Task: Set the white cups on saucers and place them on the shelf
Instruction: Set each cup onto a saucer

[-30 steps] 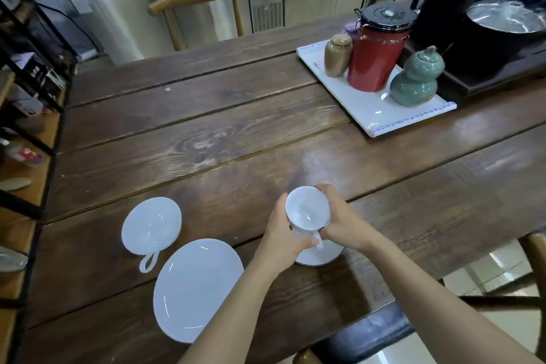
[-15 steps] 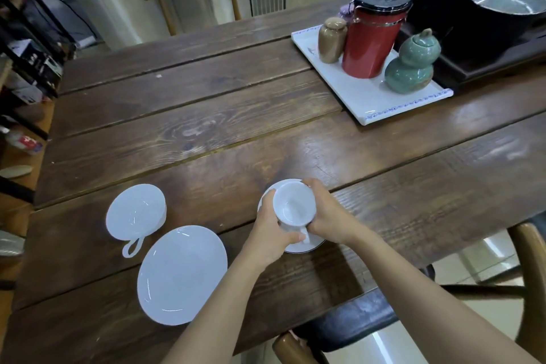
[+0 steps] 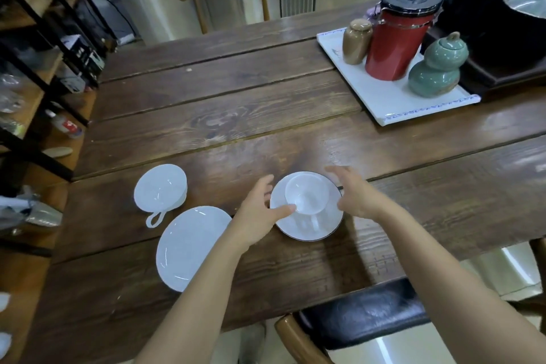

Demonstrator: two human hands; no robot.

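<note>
A white cup (image 3: 307,195) stands upright on a dark-rimmed white saucer (image 3: 328,224) near the table's front edge. My left hand (image 3: 260,210) is at the saucer's left side, fingers spread, thumb tip over the saucer beside the cup. My right hand (image 3: 354,192) hovers open at the saucer's right edge, holding nothing. A second white cup (image 3: 161,190) sits on the wood to the left, handle toward me. A second empty white saucer (image 3: 189,245) lies beside it, in front.
A black-framed wooden shelf unit (image 3: 35,97) with small items stands left of the wooden table (image 3: 236,115). A white tray (image 3: 393,97) at the back right carries a red canister, a brown jar and a green gourd jar. A padded chair (image 3: 363,313) is below the front edge.
The cup went from being held in both hands down onto the saucer. Both hands have let go and opened to either side of it.
</note>
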